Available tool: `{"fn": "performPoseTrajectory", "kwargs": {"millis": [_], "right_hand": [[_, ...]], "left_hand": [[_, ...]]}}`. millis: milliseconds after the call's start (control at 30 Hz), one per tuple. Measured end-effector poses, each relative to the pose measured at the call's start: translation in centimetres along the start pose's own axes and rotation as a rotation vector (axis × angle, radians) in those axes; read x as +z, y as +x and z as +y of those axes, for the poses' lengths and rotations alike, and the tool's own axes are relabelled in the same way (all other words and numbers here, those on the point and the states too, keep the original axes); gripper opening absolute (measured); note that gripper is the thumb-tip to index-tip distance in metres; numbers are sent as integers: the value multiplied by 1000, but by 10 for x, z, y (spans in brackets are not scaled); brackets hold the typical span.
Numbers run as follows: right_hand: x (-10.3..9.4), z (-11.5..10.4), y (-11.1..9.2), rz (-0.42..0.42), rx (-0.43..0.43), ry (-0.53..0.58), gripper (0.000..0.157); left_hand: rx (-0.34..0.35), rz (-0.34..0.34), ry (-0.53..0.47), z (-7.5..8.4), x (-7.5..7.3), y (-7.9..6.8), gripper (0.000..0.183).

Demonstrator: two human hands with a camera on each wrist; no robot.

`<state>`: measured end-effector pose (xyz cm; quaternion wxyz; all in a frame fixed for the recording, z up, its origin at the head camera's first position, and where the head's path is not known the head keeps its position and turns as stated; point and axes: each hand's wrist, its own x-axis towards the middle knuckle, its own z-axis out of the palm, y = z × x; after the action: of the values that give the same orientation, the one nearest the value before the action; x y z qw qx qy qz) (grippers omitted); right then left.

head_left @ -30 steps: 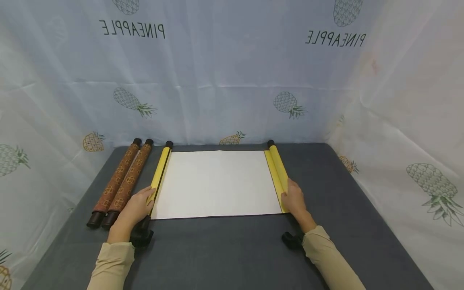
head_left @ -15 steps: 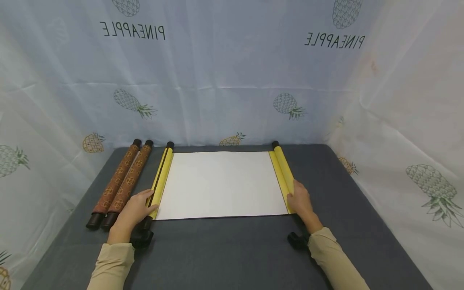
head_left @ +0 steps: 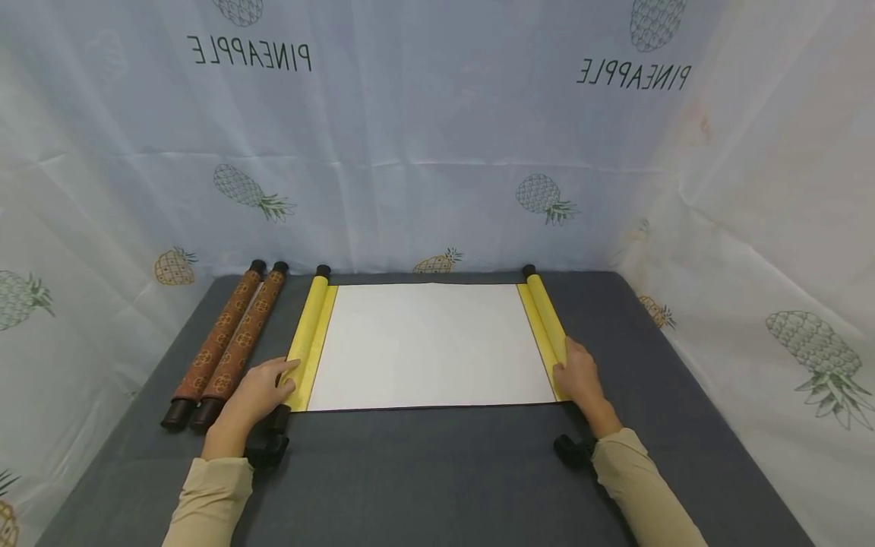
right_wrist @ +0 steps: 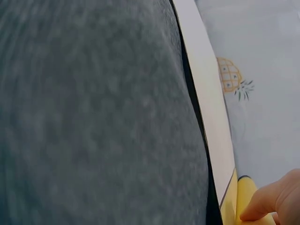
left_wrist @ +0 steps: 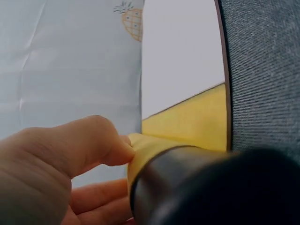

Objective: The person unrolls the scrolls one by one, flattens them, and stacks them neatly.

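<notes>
A hanging scroll [head_left: 434, 346] lies partly unrolled on the dark cloth, its white sheet flat between two yellow rolls with black rod ends. My left hand [head_left: 261, 387] holds the left roll [head_left: 309, 315] near its front end. In the left wrist view the thumb [left_wrist: 101, 140] presses on the yellow roll, fingers round its far side, beside the black rod end [left_wrist: 164, 183]. On the other side my right hand [head_left: 581, 376] grips the right roll [head_left: 547, 308]. Only part of that hand [right_wrist: 279, 197] shows in the right wrist view, thumb on the yellow roll.
Two rolled-up brown patterned scrolls, one outer [head_left: 215, 349] and one inner [head_left: 247, 338], lie side by side left of the left hand. Behind the dark table [head_left: 424, 479] hangs a pale pineapple-print curtain [head_left: 410, 137], which also runs along both sides.
My right hand has moved right with its roll, and more white sheet shows. Under my left hand, the left roll has turned, uncovering a yellow strip beside the white.
</notes>
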<state>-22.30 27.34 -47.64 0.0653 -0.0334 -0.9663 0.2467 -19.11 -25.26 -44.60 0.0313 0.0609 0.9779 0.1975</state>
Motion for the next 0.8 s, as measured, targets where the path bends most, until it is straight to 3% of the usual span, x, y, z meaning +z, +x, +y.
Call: {"fn": "performPoseTrajectory", "kwargs": {"millis": [433, 800], "right_hand": [[-15, 23, 8, -74, 13, 20, 61], [-16, 28, 9, -62, 32, 18, 61]], "left_hand": [[58, 34, -1, 6, 9, 2, 45], [97, 28, -25, 11, 12, 3, 44]]}}
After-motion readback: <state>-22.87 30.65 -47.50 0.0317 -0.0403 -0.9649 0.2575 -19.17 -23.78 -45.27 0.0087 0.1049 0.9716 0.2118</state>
